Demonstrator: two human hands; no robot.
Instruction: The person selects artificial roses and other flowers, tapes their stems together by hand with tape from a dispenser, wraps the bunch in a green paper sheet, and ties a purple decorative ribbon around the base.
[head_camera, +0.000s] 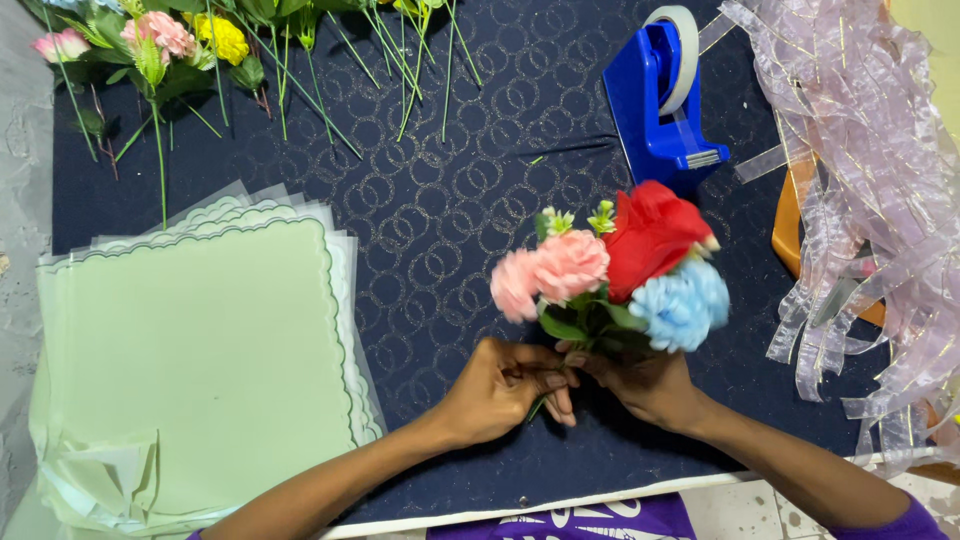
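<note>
- Right hand (650, 385) closed round the stems just under a small bunch of artificial flowers (612, 270), fingers clamped on the bunch, blooms pointing away from the body.
- Left hand (500, 385) beside it, fingers pinched together on the lower stem ends, touching the right hand.
- Bunch held just above the dark blue patterned cloth (430, 220) covering the worktop, right of centre: red rose (650, 235) on top, pink blooms (550, 272) left, pale blue bloom (683, 300) right, small green sprigs behind.
- Stack of pale green scalloped-edge wrapping sheets (200, 370) on the left of the cloth, well apart from the hands.
- Loose artificial flowers (160, 40) with long green stems along the far edge, pink and yellow heads at far left.
- Blue tape dispenser (655, 100) with a roll of clear tape just beyond the bunch.
- Heap of sheer lilac ribbon (870, 170) at the right edge, partly over an orange object (790, 225), kind not clear.
- Purple sleeve (905, 525) at lower right.
</note>
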